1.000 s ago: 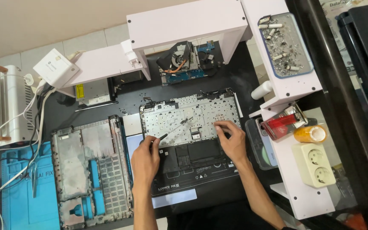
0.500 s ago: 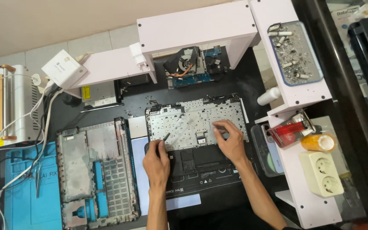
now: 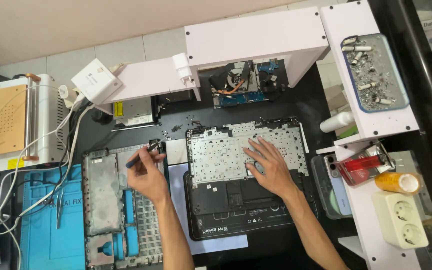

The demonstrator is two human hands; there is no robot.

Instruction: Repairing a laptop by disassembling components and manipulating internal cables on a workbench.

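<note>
An opened laptop base (image 3: 226,200) lies face down on the black mat, its silvery keyboard backplate (image 3: 216,155) exposed. My right hand (image 3: 268,167) rests flat on that backplate, fingers spread. My left hand (image 3: 148,172) grips a thin dark screwdriver (image 3: 141,155), its tip pointing up and right near a small black part (image 3: 154,144). That hand hovers over the grey laptop bottom cover (image 3: 103,195) lying to the left of the base.
A motherboard with fan (image 3: 241,82) sits under the white shelf (image 3: 256,37). A tray of cigarette butts (image 3: 376,72) is on the right shelf, with a lighter (image 3: 363,165), orange bottle (image 3: 398,182), socket block (image 3: 401,220) and phone (image 3: 333,192). A blue mat (image 3: 46,235) and heating machine (image 3: 11,122) are left.
My left hand has moved left off the laptop base with the screwdriver, over to the bottom cover. My right hand has spread flat on the backplate. The camera has shifted.
</note>
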